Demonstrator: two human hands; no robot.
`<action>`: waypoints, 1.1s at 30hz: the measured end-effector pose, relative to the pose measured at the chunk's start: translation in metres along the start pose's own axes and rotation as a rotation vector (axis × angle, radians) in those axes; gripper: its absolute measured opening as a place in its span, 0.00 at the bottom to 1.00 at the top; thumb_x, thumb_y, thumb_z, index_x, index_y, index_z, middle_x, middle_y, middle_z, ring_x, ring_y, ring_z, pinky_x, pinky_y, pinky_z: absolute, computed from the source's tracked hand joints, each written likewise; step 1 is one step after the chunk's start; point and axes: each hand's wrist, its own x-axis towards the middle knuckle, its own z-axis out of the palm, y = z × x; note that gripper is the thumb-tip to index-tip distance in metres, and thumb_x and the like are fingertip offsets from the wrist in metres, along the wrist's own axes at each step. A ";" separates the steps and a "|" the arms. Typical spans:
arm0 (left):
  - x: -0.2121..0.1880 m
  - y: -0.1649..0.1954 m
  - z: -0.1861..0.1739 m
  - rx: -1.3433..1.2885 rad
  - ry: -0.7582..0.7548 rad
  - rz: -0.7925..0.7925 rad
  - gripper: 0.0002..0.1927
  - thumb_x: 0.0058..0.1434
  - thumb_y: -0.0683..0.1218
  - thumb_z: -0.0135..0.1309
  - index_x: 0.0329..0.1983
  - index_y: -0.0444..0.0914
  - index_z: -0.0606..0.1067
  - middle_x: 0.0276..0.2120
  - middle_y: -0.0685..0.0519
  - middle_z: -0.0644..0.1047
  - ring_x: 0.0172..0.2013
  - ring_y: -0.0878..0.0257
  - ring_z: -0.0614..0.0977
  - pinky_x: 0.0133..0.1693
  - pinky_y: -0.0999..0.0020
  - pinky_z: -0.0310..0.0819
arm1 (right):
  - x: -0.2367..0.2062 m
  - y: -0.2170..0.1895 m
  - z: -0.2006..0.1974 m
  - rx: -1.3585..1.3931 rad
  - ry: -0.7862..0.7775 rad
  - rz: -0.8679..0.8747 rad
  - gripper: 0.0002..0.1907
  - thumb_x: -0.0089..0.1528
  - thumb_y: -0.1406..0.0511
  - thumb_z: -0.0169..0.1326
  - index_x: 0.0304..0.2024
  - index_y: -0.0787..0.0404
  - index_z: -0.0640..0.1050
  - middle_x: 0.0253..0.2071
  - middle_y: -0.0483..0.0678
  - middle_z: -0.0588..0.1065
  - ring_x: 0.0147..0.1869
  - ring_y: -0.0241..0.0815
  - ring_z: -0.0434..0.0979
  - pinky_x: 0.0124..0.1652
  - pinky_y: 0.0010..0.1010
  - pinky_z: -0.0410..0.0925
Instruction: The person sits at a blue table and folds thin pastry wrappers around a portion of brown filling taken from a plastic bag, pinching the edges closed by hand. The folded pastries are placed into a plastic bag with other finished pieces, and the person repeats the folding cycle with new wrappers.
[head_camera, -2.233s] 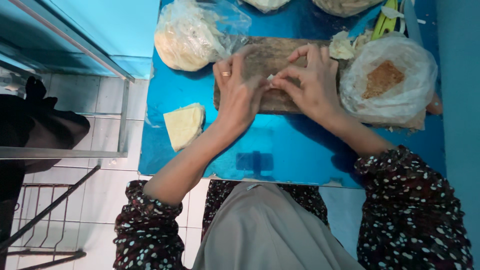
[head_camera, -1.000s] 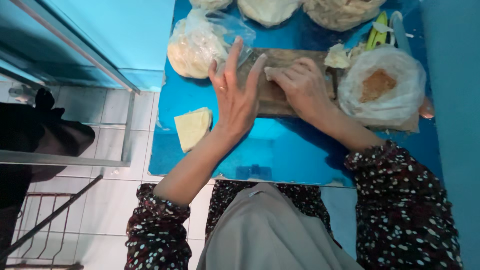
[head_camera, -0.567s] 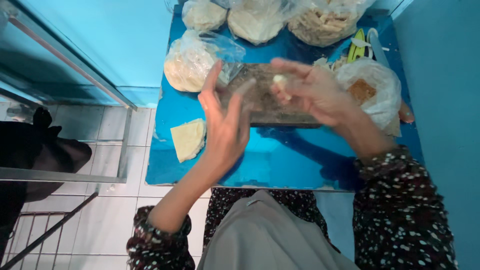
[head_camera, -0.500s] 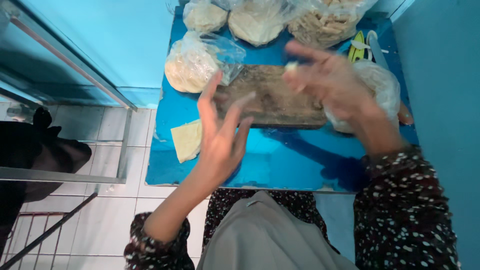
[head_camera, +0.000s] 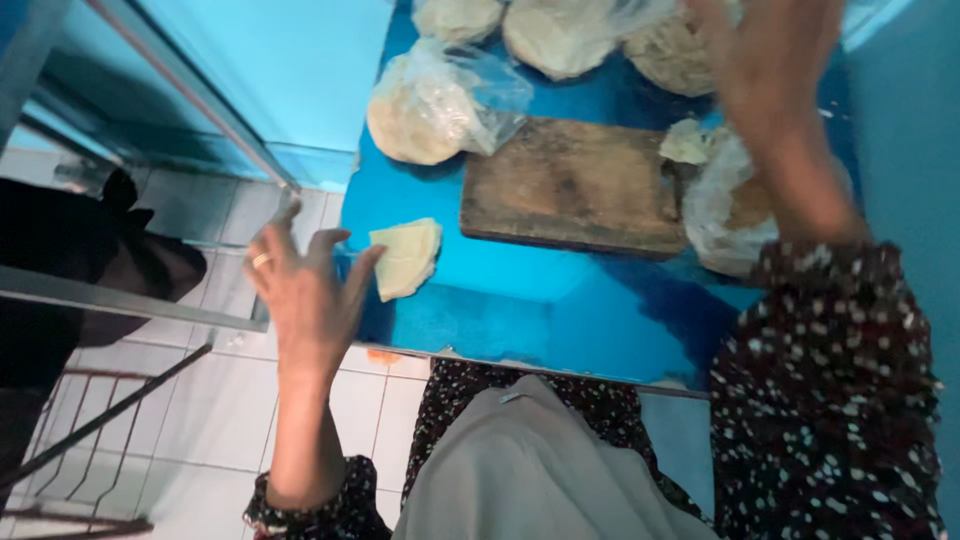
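- The left hand hovers at the blue desk's left edge, fingers spread and empty, just beside a folded pale dough piece.
- The right hand is raised and blurred over bags of dough; I cannot tell how its fingers are set.
- A wooden board lies bare mid-desk.

A folded dough piece lies left of the wooden board, bagged dough behind.

Two hands, left and right; one wooden cutting board; one folded dough sheet left of the board; five plastic bags around it, the clearest at its upper left.
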 end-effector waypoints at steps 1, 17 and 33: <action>0.004 -0.003 0.008 0.052 -0.043 0.006 0.20 0.58 0.55 0.68 0.45 0.36 0.81 0.61 0.37 0.68 0.59 0.39 0.66 0.58 0.42 0.57 | -0.006 -0.027 -0.003 0.137 -0.142 0.157 0.16 0.68 0.60 0.66 0.45 0.67 0.78 0.30 0.58 0.73 0.33 0.56 0.74 0.35 0.49 0.65; 0.022 0.072 0.023 -0.809 -0.367 0.035 0.44 0.57 0.41 0.62 0.73 0.35 0.52 0.44 0.46 0.79 0.35 0.55 0.86 0.34 0.62 0.81 | -0.055 -0.185 -0.028 1.232 -0.787 0.353 0.50 0.56 0.67 0.70 0.77 0.46 0.60 0.49 0.54 0.77 0.51 0.48 0.81 0.49 0.35 0.76; 0.079 0.099 0.100 -0.215 -0.135 0.384 0.21 0.56 0.35 0.54 0.55 0.34 0.75 0.51 0.43 0.75 0.44 0.42 0.80 0.43 0.51 0.75 | -0.064 -0.165 -0.043 1.105 -0.772 0.457 0.34 0.60 0.65 0.62 0.67 0.57 0.66 0.56 0.57 0.74 0.57 0.52 0.77 0.52 0.40 0.73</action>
